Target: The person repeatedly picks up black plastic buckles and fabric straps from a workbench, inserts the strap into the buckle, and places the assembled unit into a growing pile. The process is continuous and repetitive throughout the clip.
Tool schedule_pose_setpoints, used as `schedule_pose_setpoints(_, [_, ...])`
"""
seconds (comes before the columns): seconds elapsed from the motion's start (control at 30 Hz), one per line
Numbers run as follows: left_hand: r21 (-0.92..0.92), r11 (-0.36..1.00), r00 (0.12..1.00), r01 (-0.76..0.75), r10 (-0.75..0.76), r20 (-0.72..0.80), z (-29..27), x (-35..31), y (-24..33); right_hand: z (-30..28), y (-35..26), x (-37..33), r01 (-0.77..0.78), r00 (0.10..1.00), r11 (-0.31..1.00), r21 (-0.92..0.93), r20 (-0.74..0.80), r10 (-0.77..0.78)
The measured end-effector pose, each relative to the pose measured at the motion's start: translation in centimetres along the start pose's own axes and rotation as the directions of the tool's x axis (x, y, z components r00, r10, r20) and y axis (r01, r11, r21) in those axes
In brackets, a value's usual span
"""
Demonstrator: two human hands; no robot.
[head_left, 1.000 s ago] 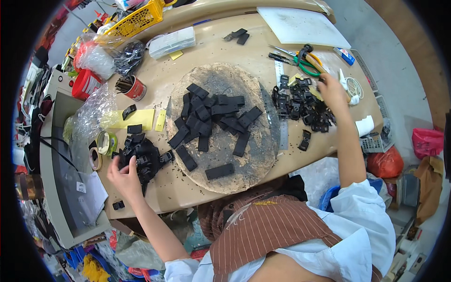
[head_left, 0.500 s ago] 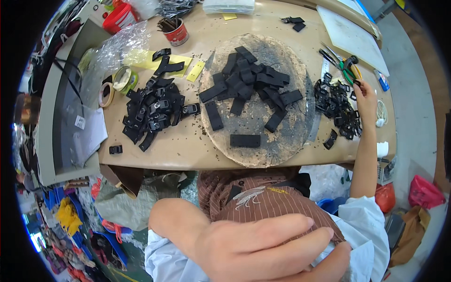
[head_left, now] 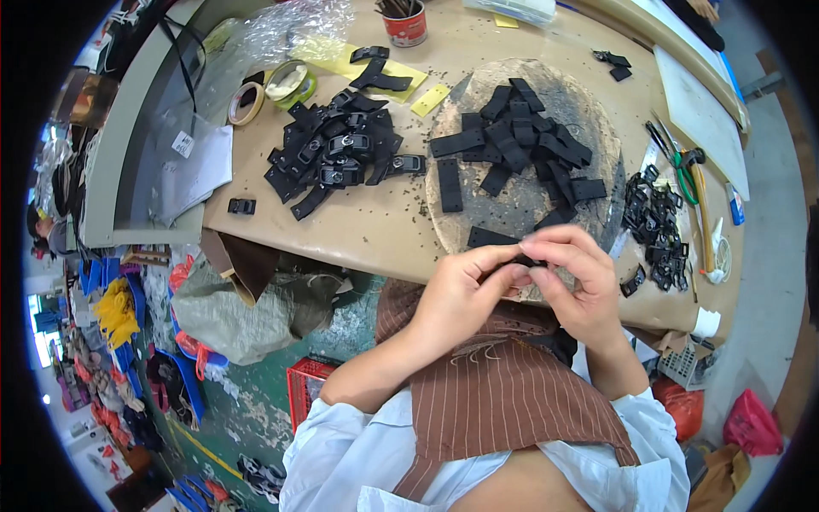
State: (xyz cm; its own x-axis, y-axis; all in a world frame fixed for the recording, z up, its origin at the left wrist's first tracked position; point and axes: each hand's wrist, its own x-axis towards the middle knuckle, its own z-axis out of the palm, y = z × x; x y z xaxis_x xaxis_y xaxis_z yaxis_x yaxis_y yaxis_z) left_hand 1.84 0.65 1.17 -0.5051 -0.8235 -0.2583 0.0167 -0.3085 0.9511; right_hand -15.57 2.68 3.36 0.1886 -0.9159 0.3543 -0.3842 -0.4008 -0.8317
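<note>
My left hand [head_left: 465, 294] and my right hand [head_left: 580, 286] meet over the near edge of the round board [head_left: 448, 235]. Between their fingertips they pinch a small black buckle [head_left: 532, 261], mostly covered by the fingers. Just beyond them, flat black strap pieces [head_left: 512, 145] lie heaped on the worn board, and one strap [head_left: 490, 236] lies close behind my left fingers. On the right is a pile of loose black buckles [head_left: 655, 226]. To the left, black straps with buckles fitted [head_left: 341, 149] make another pile.
A hammer [head_left: 701, 205] and green-handled pliers [head_left: 685, 175] lie beyond the right pile. Tape rolls [head_left: 246, 104], a red can of rods [head_left: 405, 27] and clear plastic wrap [head_left: 299, 30] stand at the back left. A single buckle [head_left: 241, 206] sits near the left front edge.
My right hand has come from the buckle pile on the right to the middle, carrying a buckle. My left hand has risen from my lap to meet it. The head view has shifted.
</note>
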Motion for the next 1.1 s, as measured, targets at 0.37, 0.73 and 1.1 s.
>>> schedule_pose_setpoints(0.37, [-0.170,0.937,0.925,0.306,-0.251,0.285,-1.5,-0.3,1.6,-2.6,0.7,1.1,0.071,0.943,0.991,0.113,0.317,-0.103])
schedule_pose_setpoints(0.73, [-0.430,0.888,0.980,-0.161,0.094,-0.174,0.4,0.8,-2.0,2.1,1.2,-2.3,0.019,0.984,0.994,-0.109,-0.173,-0.038])
schedule_pose_setpoints(1.1, [-0.016,0.999,0.992,0.044,-0.042,0.117,-1.3,0.2,0.0,-2.7,0.5,-0.6,-0.310,0.950,0.858,0.410,0.169,0.262])
